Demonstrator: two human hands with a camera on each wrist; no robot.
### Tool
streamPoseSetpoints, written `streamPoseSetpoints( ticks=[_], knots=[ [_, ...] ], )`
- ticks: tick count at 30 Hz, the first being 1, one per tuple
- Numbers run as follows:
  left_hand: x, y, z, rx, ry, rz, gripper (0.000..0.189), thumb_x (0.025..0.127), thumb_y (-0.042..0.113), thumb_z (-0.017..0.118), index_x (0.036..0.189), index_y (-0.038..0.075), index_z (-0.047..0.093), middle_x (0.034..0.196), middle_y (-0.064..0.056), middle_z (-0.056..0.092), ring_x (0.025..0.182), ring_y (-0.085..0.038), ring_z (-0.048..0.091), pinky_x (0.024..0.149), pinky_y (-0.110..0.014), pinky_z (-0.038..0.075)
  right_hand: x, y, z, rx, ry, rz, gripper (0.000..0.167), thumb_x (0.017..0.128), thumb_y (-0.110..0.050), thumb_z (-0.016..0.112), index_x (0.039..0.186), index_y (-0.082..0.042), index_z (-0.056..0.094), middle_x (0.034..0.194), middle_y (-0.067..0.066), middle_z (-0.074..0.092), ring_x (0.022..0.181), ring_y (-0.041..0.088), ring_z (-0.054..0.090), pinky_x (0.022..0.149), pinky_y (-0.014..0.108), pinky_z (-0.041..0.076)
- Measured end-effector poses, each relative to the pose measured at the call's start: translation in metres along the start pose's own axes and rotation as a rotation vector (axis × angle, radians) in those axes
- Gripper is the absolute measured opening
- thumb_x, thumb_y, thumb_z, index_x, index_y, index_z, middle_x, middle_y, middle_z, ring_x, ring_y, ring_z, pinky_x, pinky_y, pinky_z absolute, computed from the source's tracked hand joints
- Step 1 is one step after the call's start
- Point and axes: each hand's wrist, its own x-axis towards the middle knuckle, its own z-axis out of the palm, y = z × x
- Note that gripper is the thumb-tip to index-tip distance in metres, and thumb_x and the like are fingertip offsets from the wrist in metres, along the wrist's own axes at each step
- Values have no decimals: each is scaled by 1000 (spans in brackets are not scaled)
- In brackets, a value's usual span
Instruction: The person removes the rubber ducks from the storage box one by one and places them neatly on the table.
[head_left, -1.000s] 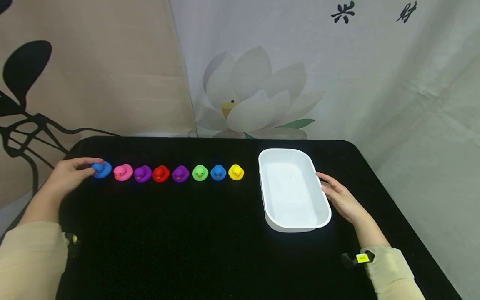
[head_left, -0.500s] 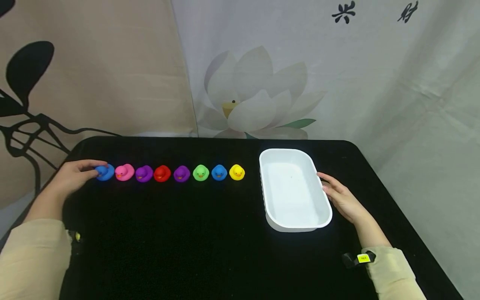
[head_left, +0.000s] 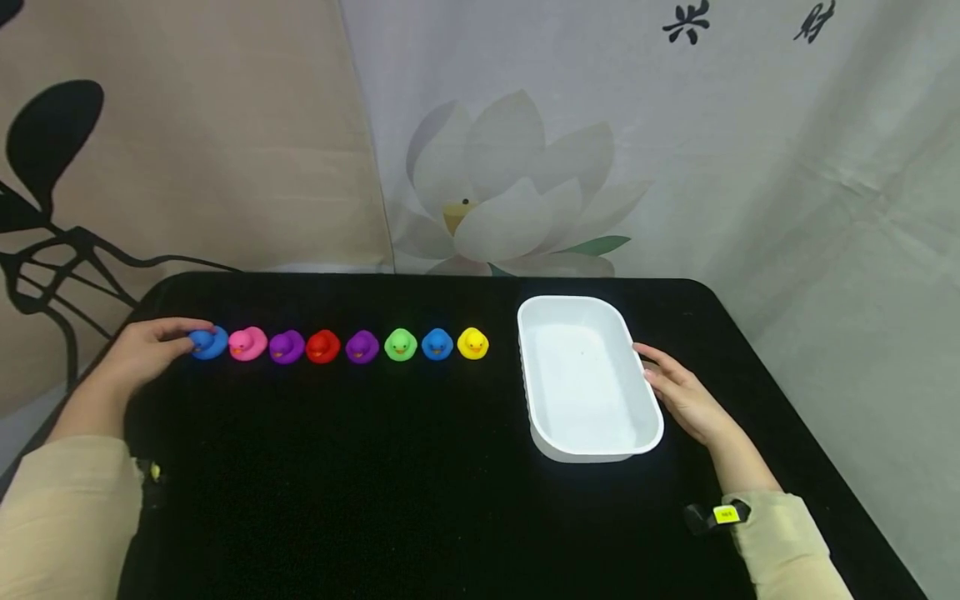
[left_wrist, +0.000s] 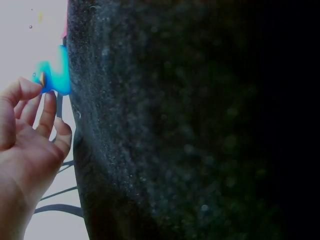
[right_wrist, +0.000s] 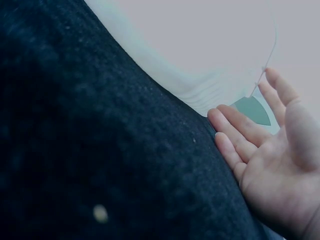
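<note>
At the left end of a row of rubber ducks, my left hand (head_left: 146, 354) pinches a blue rubber duck (head_left: 210, 342) between thumb and fingers. The left wrist view shows the thumb by the beak of this blue duck (left_wrist: 56, 72), down at the black tabletop. Just to its right is a pink duck (head_left: 247, 342). My right hand (head_left: 682, 396) touches the outer right side of a white tray (head_left: 588, 358) with its fingers fairly straight. In the right wrist view, fingertips meet the rim and side wall of the tray (right_wrist: 195, 95).
Rightward along the row come a purple duck (head_left: 287, 347), a red duck (head_left: 322, 347), another purple duck (head_left: 362, 347), a green duck (head_left: 401, 344), a second blue duck (head_left: 437, 344) and a yellow duck (head_left: 472, 343). A printed curtain (head_left: 525, 192) hangs behind the black table (head_left: 337, 492).
My left hand has shifted the blue duck slightly right, closer to the pink duck, and has since stayed there. The right hand and the tray look the same.
</note>
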Motion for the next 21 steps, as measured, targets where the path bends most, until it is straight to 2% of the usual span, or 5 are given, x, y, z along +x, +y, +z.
streamPoseSetpoints(
  ticks=[5,11,21],
  knots=[
    [-1,-1,0,-7,-5,20,51,101,40,40,143,10,41,146,-32,23,129,-57,18,91,-75,18,0,0,0,-2,-1,8,47,102,-15,45,147,-8,32,130,-4,54,114,9,55,91,20,43],
    [-6,1,-3,10,-9,27,51,100,41,40,143,13,41,145,-32,23,128,-58,19,89,-75,20,0,-1,0,-6,-4,14,48,102,-16,45,148,-8,32,132,1,53,114,10,56,91,21,44],
    [-16,14,-13,42,12,44,50,100,42,40,146,20,39,148,-32,19,128,-59,17,88,-76,19,-1,-1,0,-6,-2,14,48,103,-17,44,148,-7,31,133,0,52,114,9,55,91,22,44]
  ],
)
